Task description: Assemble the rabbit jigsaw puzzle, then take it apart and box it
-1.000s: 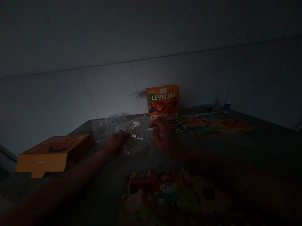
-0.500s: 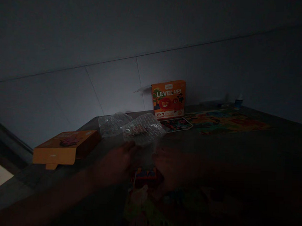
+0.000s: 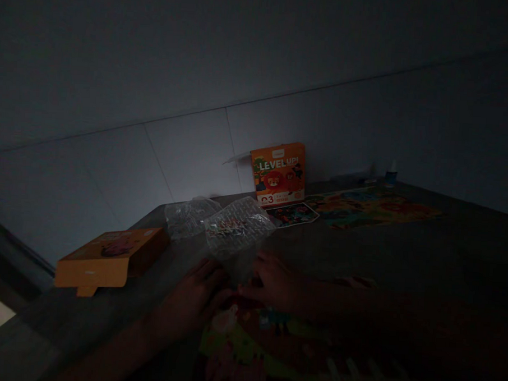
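The scene is very dark. A colourful picture (image 3: 239, 338) with a pale bird and green ground lies flat before me; it looks like a jigsaw puzzle, though its seams are lost in the gloom. At its upper left edge is my left hand (image 3: 203, 286), fingers curled and thumb pointing right. Close beside it my right hand (image 3: 275, 281) bends over the top edge, thumb pointing left. The thumbs nearly meet above a red patch of the picture. Whatever lies under the fingertips is hidden.
Clear plastic bags (image 3: 239, 223), one with small pieces inside, lie beyond my hands. An orange LEVEL UP! box (image 3: 279, 175) stands near the wall, with a dark picture card (image 3: 293, 214) before it. An opened orange box (image 3: 112, 251) lies left. Farther right are another colourful picture (image 3: 375, 207) and a small bottle (image 3: 391, 175).
My hands have come closer together over the picture's top edge. A dark, red-edged patch seen between them before is now mostly covered. The view has shifted slightly.
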Motion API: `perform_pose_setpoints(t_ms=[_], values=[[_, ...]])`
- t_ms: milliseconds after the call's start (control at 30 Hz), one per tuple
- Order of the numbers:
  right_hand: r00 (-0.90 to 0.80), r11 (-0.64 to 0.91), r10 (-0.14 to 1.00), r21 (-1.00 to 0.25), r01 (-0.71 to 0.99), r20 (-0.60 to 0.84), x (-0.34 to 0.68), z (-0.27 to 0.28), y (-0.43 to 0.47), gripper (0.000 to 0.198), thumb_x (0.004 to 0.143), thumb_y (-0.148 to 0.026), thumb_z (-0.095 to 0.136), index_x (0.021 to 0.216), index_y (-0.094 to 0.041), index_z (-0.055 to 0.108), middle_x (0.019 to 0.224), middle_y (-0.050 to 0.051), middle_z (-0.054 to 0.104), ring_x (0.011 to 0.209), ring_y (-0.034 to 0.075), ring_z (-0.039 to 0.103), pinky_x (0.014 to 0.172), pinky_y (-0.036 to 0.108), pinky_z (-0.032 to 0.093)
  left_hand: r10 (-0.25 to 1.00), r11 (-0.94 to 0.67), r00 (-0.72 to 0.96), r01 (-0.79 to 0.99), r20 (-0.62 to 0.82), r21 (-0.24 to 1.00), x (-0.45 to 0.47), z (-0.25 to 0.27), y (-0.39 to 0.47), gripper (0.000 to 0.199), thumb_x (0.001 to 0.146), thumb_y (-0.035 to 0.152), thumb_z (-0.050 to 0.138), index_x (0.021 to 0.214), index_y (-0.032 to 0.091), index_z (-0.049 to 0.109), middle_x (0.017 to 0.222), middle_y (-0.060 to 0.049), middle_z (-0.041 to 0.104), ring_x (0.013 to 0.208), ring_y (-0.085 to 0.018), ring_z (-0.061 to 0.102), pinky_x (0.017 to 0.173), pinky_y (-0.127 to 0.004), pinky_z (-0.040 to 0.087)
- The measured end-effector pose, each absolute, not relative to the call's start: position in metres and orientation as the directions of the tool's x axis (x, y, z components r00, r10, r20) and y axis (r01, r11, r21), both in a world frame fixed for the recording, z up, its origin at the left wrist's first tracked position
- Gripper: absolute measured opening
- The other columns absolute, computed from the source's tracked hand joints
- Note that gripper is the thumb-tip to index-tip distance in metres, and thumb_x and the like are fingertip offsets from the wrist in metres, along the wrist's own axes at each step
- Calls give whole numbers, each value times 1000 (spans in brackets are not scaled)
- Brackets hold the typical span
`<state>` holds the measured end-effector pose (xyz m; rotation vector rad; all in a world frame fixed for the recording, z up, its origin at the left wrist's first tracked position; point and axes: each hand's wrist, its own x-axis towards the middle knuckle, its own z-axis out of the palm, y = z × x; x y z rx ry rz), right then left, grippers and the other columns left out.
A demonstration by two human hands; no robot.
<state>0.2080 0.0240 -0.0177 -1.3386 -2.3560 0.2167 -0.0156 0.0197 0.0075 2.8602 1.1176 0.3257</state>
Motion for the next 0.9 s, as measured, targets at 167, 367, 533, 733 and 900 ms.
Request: perform_pose_setpoints(t_ms=[167, 367, 533, 733, 900], values=[[-465, 558, 821, -292, 777, 332, 201, -18, 33, 36, 88, -46, 62, 74, -14, 68, 83, 10, 64, 87, 25, 57, 78, 36, 42, 660, -751, 729, 628, 183, 205, -20, 12, 21, 18, 90, 35, 58, 96, 18, 59, 102, -8, 57, 97, -25, 54, 85, -39, 50], [-490, 596, 786, -251, 763, 378, 207, -19, 29, 29, 94, -35, 52, 80, -13, 64, 85, 9, 62, 83, 20, 56, 77, 32, 40, 702, -703, 684, 621, 199, 347, -22, 7, 25, 28, 83, 39, 66, 96, 18, 54, 105, -7, 56, 97, -25, 53, 84, -39, 48], [-506, 641, 764, -380, 667, 401, 212, -20, 24, 7, 85, -22, 58, 81, -15, 57, 79, 3, 60, 75, 16, 53, 64, 26, 35, 797, -565, 583, 622, 161, 543, -24, -4, 26, 32, 79, 38, 69, 97, 21, 49, 91, -2, 56, 80, -21, 54, 66, -30, 47], [-515, 620, 775, -597, 508, 366, 214, -23, 22, 27, 68, -6, 59, 91, -18, 55, 81, -1, 61, 69, 13, 53, 59, 22, 34, 845, -408, 527, 523, 93, 748, -24, -17, 23, 27, 81, 27, 65, 99, 22, 45, 87, -1, 57, 79, -20, 57, 63, -28, 47], [-486, 630, 757, -684, 368, 436, 214, -20, 25, 30, 65, -2, 56, 91, -18, 54, 76, -2, 58, 67, 12, 52, 59, 20, 36, 846, -390, 517, 432, 131, 813, -22, -18, 24, 22, 85, 28, 59, 101, 23, 45, 89, -2, 59, 81, -21, 59, 64, -29, 49]])
